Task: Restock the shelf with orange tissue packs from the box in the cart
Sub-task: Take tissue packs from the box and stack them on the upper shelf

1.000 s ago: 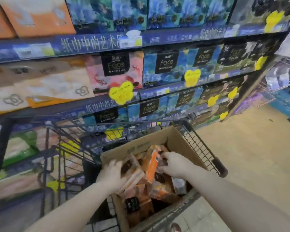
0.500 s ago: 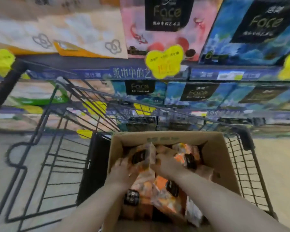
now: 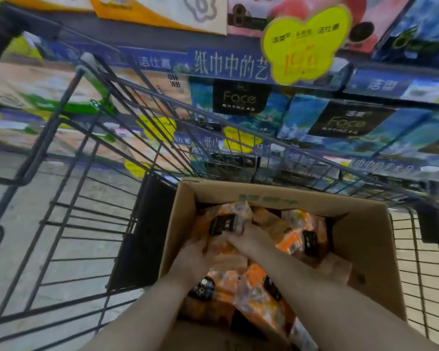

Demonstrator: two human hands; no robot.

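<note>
In box [image 3: 269, 196], right hand [image 3: 246, 239] holding upright pack [image 3: 224, 222]

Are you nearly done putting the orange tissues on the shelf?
Not nearly. Done: nothing here shows whether any packs have reached the shelf. In hand: the left hand and right hand grip one upright orange tissue pack inside the cardboard box. Left: several other orange packs lie in that box in the cart, so plenty remains.
</note>
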